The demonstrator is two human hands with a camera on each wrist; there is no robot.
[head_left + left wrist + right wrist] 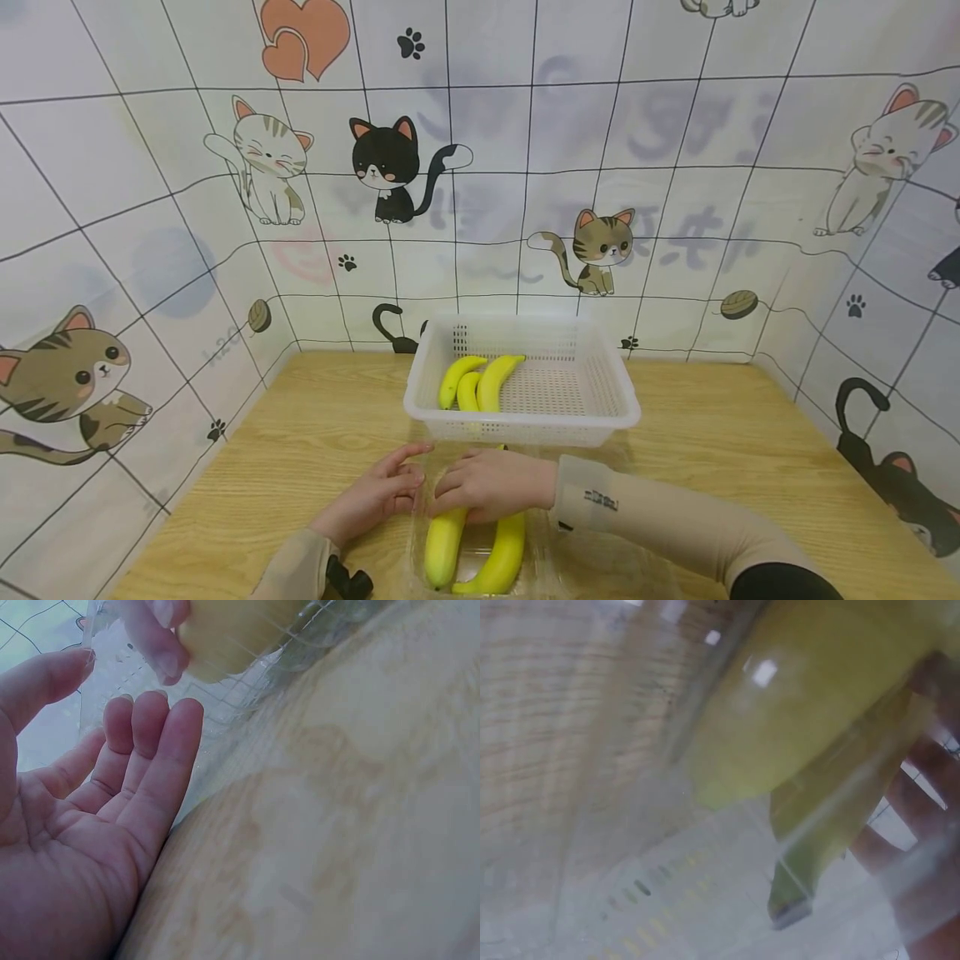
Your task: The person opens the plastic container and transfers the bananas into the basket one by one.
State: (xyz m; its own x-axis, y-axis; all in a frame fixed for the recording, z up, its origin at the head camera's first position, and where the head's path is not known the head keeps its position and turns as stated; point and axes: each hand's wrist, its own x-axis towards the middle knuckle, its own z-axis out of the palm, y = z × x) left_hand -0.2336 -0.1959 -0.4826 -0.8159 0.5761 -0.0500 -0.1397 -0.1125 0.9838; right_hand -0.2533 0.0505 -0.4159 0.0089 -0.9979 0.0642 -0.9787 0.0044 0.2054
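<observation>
A clear plastic box (pixel 417 550) on the table holds a left banana (pixel 444 554) and a curved right banana (pixel 504 558). My right hand (pixel 491 483) reaches over the box from the right and grips the upper part of the left banana, hiding that end. Through clear plastic in the right wrist view, a large banana (pixel 802 705) appears beside a banana stem (pixel 793 889), with blurred fingers (pixel 922 847) at the right. My left hand (pixel 378 492) is at the box's left side, palm up in the left wrist view, fingers (pixel 161 765) loosely bent and holding nothing.
Behind the box stands a white plastic basket (pixel 517 429) with several bananas (pixel 495 383) at its left. A clear plastic flap (pixel 585 567) lies to the right of the box. A cat-patterned wall covering (pixel 487 200) surrounds the wooden table (pixel 337 417).
</observation>
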